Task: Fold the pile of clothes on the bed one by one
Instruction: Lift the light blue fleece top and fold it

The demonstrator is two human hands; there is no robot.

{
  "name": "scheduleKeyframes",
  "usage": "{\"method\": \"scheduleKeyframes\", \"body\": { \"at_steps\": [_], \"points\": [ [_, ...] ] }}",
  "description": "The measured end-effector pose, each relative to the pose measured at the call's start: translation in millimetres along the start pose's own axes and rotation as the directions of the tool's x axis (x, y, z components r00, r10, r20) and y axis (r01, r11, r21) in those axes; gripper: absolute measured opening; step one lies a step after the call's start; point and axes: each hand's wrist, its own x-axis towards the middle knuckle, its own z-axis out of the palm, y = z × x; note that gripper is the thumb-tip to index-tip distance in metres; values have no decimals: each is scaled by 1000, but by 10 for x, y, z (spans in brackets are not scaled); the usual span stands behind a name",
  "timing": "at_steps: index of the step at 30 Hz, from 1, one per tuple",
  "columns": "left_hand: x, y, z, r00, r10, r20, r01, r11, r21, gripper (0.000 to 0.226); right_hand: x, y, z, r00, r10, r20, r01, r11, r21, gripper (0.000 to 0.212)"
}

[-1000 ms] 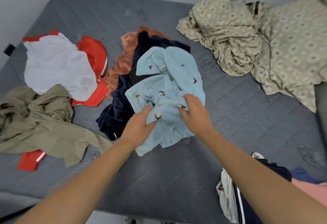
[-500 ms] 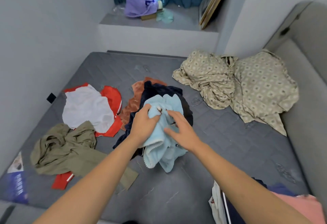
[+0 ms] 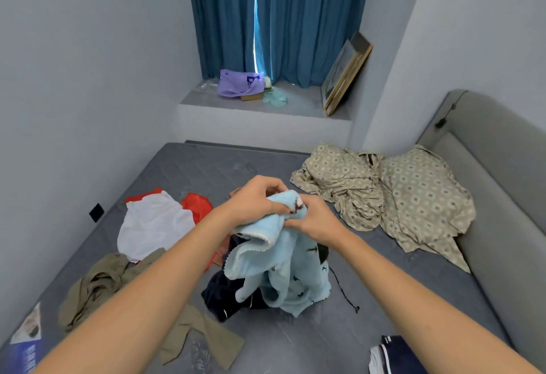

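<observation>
Both the left hand (image 3: 254,200) and the right hand (image 3: 314,220) pinch the top edge of the light blue fleece garment (image 3: 283,270), which hangs above the dark pile on the bed (image 3: 369,299), so the next move probably calls for finding its corners and spreading it flat.

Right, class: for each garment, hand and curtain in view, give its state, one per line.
Light blue garment: lifted, bunched, unfolded.
Left hand: grips its top.
Right hand: grips its top.
Navy garment: crumpled on the bed.
Olive garment: crumpled.
White and red garment: spread out, unfolded.
Curtains: nearly shut.
</observation>
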Motion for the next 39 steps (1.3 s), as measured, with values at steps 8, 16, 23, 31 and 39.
{"method": "scheduleKeyframes", "body": {
  "at_steps": [8, 16, 23, 31, 39],
  "points": [
    [-566, -202, -645, 993, 55, -102, -77, 970, -229, 35, 269, -711, -68, 977, -42, -211, 52, 998, 39, 24],
    [-827, -588, -692, 987, -125, -97, 100, 969, -224, 64, 366, -1164, -91, 961, -96, -259, 90, 995, -34, 26],
    [-801, -533, -512, 961, -277, 5, 220, 754, -619, 65, 419, -1489, -249, 919, -188, -346, 191, 981, -27, 14],
    [-375, -254, -533, 969, -118, -217, 10, 896, -444, 23, 452, -1595, -629, 894, -181, -410, 184, 982, -32, 34],
    [-119, 171, -827, 917, -40, -397, -99, 941, -324, 5, 435, -1489, -1037, 931, -24, -364, -11, 996, -93, 35]
  ]
}}
